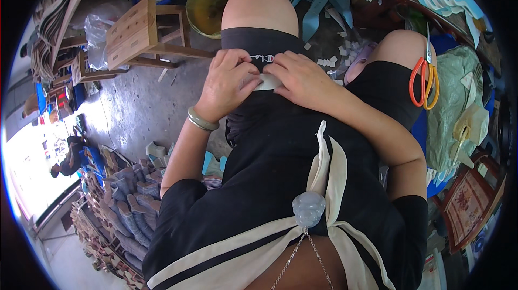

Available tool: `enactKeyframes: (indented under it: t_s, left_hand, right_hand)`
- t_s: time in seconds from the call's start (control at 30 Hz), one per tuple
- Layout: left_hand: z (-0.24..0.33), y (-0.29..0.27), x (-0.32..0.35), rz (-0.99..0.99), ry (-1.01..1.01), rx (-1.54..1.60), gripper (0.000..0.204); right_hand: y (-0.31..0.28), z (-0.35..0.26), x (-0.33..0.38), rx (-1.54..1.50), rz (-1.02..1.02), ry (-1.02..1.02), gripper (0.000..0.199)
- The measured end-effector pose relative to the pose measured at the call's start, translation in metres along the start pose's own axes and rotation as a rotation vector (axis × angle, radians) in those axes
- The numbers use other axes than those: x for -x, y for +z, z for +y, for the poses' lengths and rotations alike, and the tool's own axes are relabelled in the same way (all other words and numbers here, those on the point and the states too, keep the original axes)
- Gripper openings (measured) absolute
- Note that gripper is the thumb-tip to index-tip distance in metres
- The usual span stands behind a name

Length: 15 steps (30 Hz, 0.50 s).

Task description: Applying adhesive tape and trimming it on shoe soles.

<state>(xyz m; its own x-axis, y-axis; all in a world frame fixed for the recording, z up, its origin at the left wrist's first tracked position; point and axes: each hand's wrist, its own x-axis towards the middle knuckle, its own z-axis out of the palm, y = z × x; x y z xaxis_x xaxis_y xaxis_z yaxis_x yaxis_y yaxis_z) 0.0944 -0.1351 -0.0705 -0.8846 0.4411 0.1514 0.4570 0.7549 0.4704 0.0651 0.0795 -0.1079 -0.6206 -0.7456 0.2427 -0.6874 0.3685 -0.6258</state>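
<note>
A white piece [268, 80] is pinched on the thigh by the left hand [229, 82] and right hand [303, 77]. Both grips are clamped on it. Orange scissors [423, 82] lie right.

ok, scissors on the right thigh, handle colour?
Orange and yellow handles on the scissors, seen in the head view.

Both forearms reach forward and bend inward, so the two hands meet over the person's left thigh [264, 47], just short of the knee. The left hand [229, 82] lies palm down on the thigh, fingers curled, a bangle at its wrist. The right hand [302, 77] lies just beside it, fingers bent and pressing down, fingertips nearly touching the left hand's.
</note>
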Motion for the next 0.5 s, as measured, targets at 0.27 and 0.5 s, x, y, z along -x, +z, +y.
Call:
enactKeyframes:
  t_s: [0.27,0.5]
  left_hand:
    - [0.015,0.01,-0.008,0.381,-0.091,0.185,0.014]
    - [0.049,0.036,0.003,-0.184,-0.568,1.685,0.056]
  right_hand:
    - [-0.044,0.012,-0.003,-0.779,-0.063,0.639,0.011]
    - [-0.064,0.002,0.007,-1.146,0.096,0.734,0.018]
